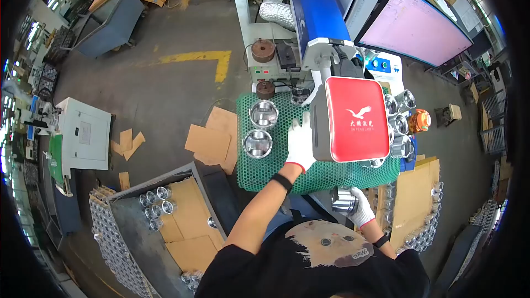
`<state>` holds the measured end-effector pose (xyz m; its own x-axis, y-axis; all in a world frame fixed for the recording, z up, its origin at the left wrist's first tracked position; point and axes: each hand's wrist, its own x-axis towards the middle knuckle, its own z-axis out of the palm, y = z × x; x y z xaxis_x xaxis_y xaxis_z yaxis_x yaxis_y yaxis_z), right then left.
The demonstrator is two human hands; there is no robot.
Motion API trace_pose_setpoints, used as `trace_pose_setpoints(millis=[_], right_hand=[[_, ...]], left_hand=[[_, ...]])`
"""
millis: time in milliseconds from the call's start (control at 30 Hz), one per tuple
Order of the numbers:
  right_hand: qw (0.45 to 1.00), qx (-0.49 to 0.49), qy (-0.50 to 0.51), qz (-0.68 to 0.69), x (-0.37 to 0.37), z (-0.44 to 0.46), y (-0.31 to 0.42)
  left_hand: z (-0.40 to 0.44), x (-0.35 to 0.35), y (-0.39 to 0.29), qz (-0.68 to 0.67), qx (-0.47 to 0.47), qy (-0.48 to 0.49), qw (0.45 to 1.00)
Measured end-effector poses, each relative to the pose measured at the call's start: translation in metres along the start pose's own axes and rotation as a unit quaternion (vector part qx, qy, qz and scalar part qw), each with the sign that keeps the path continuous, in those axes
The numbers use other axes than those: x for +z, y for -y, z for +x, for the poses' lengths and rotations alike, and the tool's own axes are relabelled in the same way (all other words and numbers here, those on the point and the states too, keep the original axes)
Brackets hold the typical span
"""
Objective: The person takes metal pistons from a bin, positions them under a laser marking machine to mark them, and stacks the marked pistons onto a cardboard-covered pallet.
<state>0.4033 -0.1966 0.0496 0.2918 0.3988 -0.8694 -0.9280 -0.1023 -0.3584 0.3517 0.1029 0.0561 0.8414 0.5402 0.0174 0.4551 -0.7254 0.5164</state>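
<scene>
My left hand (301, 140), in a white glove, reaches over the green mesh mat (317, 179), its fingers pointing away from me beside the red-faced machine head (359, 120). Its fingertips are near a small dark-based part (300, 95). In a white glove too, my right hand (361, 208) is closed round a shiny metal cylinder (343, 201) below the mat's front edge. Two metal cups, one (263, 114) behind the other (257, 143), stand on the mat left of my left hand. The machine head hides part of the mat.
Several metal cups (401, 146) stand right of the machine head, near an orange-lidded jar (420, 121). A grey bin (130, 215) with cups and cardboard is at lower left. More cups line cardboard (417, 198) at right. A monitor (415, 24) stands at upper right.
</scene>
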Motion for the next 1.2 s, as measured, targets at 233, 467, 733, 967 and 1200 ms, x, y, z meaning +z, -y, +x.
trace_pose_setpoints(millis=[233, 467, 733, 967, 1200], right_hand=[[0.904, -0.279, 0.024, -0.322, 0.056, 0.081, 0.036], [0.745, -0.388, 0.086, -0.536, 0.149, 0.158, 0.037], [0.618, -0.451, 0.089, -0.638, 0.19, 0.108, 0.041], [0.513, -0.467, -0.073, -0.717, 0.215, 0.106, 0.031], [0.415, -0.647, -0.073, -0.636, 0.207, 0.049, 0.005]], left_hand=[[-0.021, -0.039, 0.007, -0.238, -0.179, -0.092, 0.95], [-0.156, -0.071, 0.055, -0.63, -0.172, -0.215, 0.726], [-0.387, -0.024, 0.094, -0.674, -0.421, -0.331, 0.509], [-0.435, 0.009, 0.106, -0.692, -0.484, -0.288, 0.452], [-0.345, -0.039, 0.074, -0.723, -0.354, -0.205, 0.556]])
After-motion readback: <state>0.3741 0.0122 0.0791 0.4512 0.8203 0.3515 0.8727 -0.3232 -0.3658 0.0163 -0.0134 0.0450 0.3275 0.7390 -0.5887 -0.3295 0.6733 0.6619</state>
